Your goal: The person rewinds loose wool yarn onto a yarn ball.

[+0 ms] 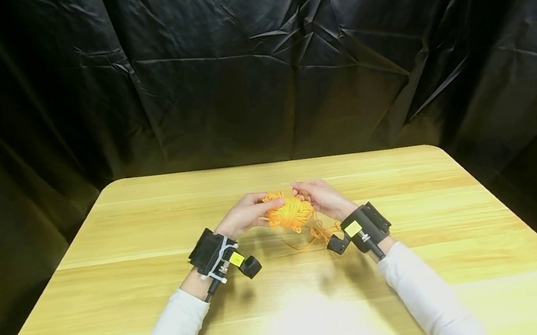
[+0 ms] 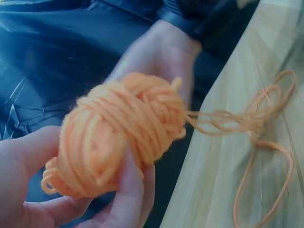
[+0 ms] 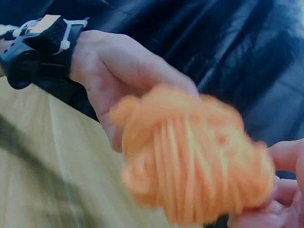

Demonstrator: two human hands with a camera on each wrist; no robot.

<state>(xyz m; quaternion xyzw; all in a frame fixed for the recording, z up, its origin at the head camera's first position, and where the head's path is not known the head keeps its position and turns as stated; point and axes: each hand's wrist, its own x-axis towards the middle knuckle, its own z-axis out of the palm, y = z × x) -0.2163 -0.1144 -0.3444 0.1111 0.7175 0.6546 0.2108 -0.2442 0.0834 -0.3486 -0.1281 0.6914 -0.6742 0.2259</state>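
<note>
A ball of orange yarn (image 1: 291, 214) is held up over the table between both hands. My left hand (image 1: 246, 212) grips its left end, with the thumb lying across the front of the windings. At the ball's other end, my right hand (image 1: 325, 198) has its fingers bent and pinches yarn there. Loose yarn strands (image 2: 254, 124) trail from the ball in a tangle beside the right hand, down toward the tabletop. In the right wrist view, the wound ball (image 3: 190, 161) is blurred and covers part of the left hand (image 3: 128, 61) behind it.
The light wooden table (image 1: 114, 295) has rounded far corners, and a bright glare lies on its near middle. Black sheeting (image 1: 221, 101) hangs behind it. Each wrist wears a black strap (image 1: 367, 225) with a small camera, and the loose strands hang close to the right one.
</note>
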